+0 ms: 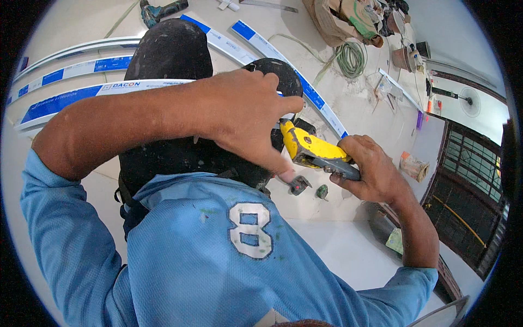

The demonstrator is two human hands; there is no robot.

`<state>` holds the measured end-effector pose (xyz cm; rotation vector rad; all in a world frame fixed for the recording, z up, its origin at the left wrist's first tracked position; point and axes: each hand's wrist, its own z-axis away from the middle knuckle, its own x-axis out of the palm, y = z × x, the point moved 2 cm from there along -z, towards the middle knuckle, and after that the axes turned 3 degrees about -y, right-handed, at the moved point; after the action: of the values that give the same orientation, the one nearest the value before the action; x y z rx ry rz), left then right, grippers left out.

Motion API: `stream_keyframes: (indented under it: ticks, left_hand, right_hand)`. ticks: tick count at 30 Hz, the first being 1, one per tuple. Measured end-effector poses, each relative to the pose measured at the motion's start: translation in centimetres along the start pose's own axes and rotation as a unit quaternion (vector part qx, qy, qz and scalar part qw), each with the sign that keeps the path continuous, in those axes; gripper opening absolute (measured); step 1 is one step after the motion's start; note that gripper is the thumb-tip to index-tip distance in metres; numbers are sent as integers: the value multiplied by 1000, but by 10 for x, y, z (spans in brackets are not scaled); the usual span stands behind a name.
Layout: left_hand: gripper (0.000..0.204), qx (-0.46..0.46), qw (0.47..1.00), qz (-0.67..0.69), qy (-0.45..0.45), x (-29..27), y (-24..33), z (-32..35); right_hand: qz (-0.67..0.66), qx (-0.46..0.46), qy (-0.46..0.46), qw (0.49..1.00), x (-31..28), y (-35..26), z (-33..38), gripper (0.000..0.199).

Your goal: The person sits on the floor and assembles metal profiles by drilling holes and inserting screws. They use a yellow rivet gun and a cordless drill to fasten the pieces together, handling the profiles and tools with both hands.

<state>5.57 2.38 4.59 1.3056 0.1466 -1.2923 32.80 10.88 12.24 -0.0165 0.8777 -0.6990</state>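
Note:
A yellow hand tool with a dark grey handle (313, 146) sits in my right hand (373, 169), whose fingers wrap the handle end. Its narrow nose points left, close to my left hand (248, 114). A long metal profile with blue and white film (71, 103) lies across my lap and passes beneath my left wrist. My left hand is bent over the profile near my knee, its index finger and thumb spread to either side of the tool's nose. The palm hides the profile's end and where the tool meets it.
More film-covered profiles (272, 49) lie on the floor ahead and at left. A cordless drill (162, 11) is at the far left. A coiled green hose (351, 59) and brown bags (332, 22) lie at far right. A small red-and-black item (298, 185) is below the tool.

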Motion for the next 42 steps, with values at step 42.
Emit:
stream_keyframes:
  ticks: [42]
  left_hand:
    - [69,-227,911,-339,61,-101,-45,67]
  right_hand:
    - [-106,87,185,973,-22,-93,-98,51]
